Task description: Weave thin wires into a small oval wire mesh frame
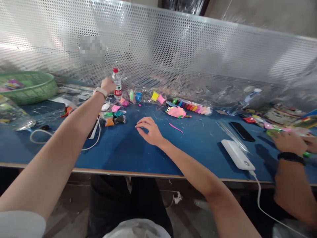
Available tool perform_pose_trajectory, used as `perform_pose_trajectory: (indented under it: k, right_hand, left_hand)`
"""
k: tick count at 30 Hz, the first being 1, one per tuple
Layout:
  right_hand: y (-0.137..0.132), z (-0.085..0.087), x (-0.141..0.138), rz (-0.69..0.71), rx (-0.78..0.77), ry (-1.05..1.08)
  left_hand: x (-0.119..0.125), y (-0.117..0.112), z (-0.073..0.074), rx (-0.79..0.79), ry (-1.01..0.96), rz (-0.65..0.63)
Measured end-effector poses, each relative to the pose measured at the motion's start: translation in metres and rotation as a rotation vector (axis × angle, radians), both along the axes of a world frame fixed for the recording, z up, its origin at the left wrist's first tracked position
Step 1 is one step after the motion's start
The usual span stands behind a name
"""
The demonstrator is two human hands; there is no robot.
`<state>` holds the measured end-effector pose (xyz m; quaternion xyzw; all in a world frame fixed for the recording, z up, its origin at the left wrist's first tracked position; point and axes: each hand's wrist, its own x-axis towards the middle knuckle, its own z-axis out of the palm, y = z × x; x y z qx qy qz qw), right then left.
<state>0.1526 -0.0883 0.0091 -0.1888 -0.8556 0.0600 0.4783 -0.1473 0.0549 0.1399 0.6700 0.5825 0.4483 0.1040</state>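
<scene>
My left hand point(108, 85) is stretched far across the table, right beside a clear water bottle point(117, 86) with a red cap. Its fingers are mostly hidden, and whether they grip the bottle I cannot tell. Over the middle of the blue table point(148, 158) hovers my right hand point(150, 130), empty, its fingers loosely bent and apart. To its left lie small packets of coloured clay point(112, 119) in green, orange and black. A pink clay figure point(176, 112) rests to its upper right, with a thin pink modelling tool point(175, 128) in front.
A green basket point(29, 89) stands far left, near a white cable point(99, 132). Along the perforated metal screen point(138, 43) runs a row of coloured clay packs point(192, 106). A white power bank point(237, 154) and a phone point(242, 131) lie right, beside a co-worker's hands point(289, 143).
</scene>
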Motion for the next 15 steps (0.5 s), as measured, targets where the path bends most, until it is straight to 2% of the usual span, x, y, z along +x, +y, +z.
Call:
perform_pose_trajectory:
  k: [2,5,7,8,10,12,15]
  right_hand:
    - [0.008,-0.004,0.003,-0.066,-0.084,0.005]
    - [0.015,-0.007,0.005,-0.154,-0.169,0.028]
    - [0.019,-0.007,0.006,-0.201,-0.229,0.083]
    - [0.021,-0.007,0.007,-0.224,-0.258,0.119]
    - [0.025,-0.006,0.011,-0.263,-0.294,0.194]
    - [0.029,-0.003,0.016,-0.251,-0.340,0.250]
    - [0.035,0.004,0.026,-0.051,-0.584,0.259]
  left_hand:
    - [0.009,0.001,0.019,0.021,-0.031,-0.032]
    - [0.025,0.004,0.046,0.065,-0.289,-0.137]
    - [0.039,0.000,0.054,0.056,-0.492,-0.207]
    - [0.047,-0.005,0.053,0.030,-0.526,-0.295]
    - [0.064,-0.023,0.037,0.001,-0.524,-0.413]
    - [0.080,-0.044,0.008,-0.030,-0.568,-0.487]
    - [0.100,-0.069,-0.042,-0.036,-0.654,-0.581]
